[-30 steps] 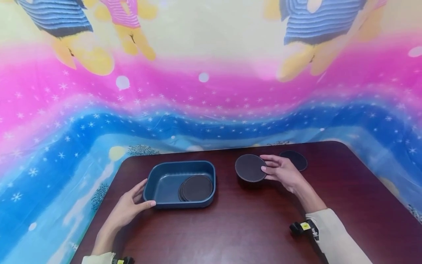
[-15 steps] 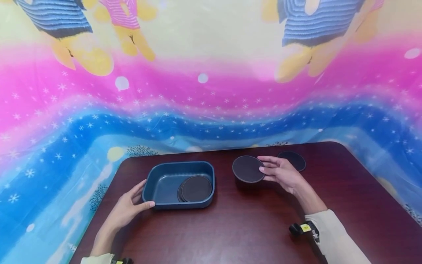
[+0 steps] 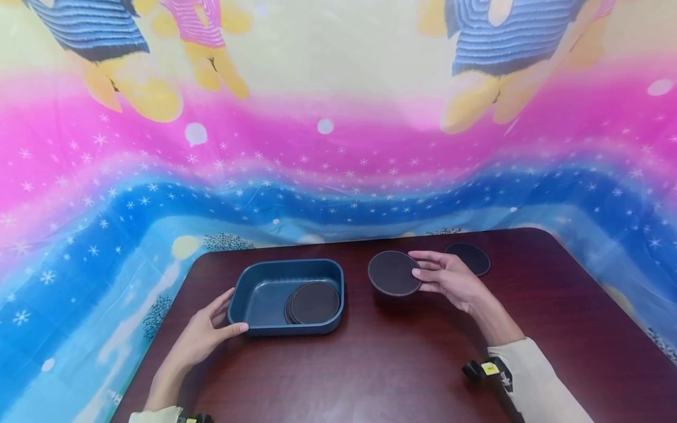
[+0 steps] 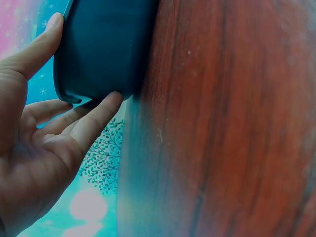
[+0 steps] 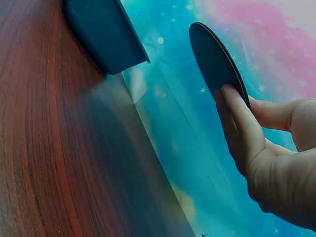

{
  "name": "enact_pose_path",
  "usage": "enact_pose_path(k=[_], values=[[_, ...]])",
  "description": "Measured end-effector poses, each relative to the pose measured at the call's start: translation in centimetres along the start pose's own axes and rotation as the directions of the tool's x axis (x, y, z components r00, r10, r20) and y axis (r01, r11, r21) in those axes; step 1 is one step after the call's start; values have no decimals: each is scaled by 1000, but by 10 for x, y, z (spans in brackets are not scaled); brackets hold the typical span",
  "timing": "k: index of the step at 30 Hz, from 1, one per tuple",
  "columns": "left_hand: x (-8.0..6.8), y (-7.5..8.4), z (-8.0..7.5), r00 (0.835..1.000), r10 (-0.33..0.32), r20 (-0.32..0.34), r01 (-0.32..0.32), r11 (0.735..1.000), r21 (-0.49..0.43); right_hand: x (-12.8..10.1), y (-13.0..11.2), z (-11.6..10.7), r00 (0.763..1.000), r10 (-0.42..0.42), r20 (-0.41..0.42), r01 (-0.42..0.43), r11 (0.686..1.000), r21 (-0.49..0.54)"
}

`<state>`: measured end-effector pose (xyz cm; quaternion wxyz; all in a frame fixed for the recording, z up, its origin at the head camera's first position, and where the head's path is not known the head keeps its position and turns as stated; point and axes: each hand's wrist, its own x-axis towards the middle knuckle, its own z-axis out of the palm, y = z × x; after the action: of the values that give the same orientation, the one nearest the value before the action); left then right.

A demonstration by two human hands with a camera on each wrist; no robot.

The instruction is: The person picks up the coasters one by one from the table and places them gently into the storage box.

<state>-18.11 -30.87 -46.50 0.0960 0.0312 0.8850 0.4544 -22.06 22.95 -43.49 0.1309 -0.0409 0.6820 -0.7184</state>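
Note:
My right hand (image 3: 449,279) pinches a round dark brown coaster (image 3: 394,273) by its right edge, thumb on top and fingers beneath. In the right wrist view, this coaster (image 5: 215,61) shows a stitched rim and is held up off the table. My left hand (image 3: 198,338) holds the left end of a blue rectangular plastic box (image 3: 259,330); in the left wrist view, the thumb is at the rim and the fingers are against the box's outer wall (image 4: 103,49). Inside the box, at its right end, lies a small overlapping pile of similar coasters (image 3: 315,302).
Another dark round coaster (image 3: 471,258) lies flat at the back right of the dark red wooden table (image 3: 370,370), partly behind my right hand. A printed cloth (image 3: 328,194) hangs along the table's back and sides. Both wrists carry black camera straps.
My right hand has moved slightly left with the coaster, nearer the box. The left hand and the box stay in place.

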Motion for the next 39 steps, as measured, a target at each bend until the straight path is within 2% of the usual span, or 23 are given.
enact_pose_path(k=[7, 20, 39], values=[[-1, -1, 1, 1000, 0, 4, 0, 1000, -21, -3, -3, 3, 1000, -4, 1, 4, 1000, -9], [1, 2, -1, 1000, 0, -2, 0, 1000, 10, -3, -5, 13, 1000, -5, 14, 6, 999, -33], [1, -1, 0, 1000, 8, -1, -8, 1000, 13, -3, -2, 34, 1000, -19, 20, 19, 1000, -9]])
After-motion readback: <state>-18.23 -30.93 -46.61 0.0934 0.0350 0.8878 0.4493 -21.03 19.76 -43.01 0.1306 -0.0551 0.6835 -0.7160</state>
